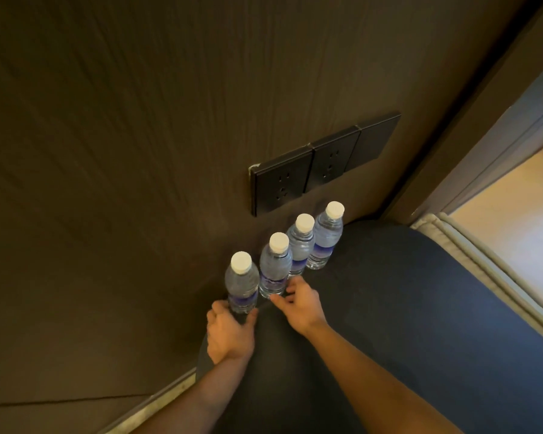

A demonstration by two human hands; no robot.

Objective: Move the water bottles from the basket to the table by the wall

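Several clear water bottles with white caps and blue labels stand upright in a row along the wall on a dark round table [389,308]. The nearest bottle [242,281] is at the table's left edge, and my left hand [229,335] is wrapped around its base. Beside it stands a second bottle [275,266], then a third bottle [301,244] and the farthest bottle [326,236]. My right hand [298,303] hovers just in front of the second bottle's base with fingers spread, holding nothing. The basket is out of view.
A dark wall panel with a strip of black power sockets [323,161] rises right behind the bottles. A bed edge with light piping [483,283] lies to the right of the table. Floor and a pale skirting strip [157,402] show at lower left.
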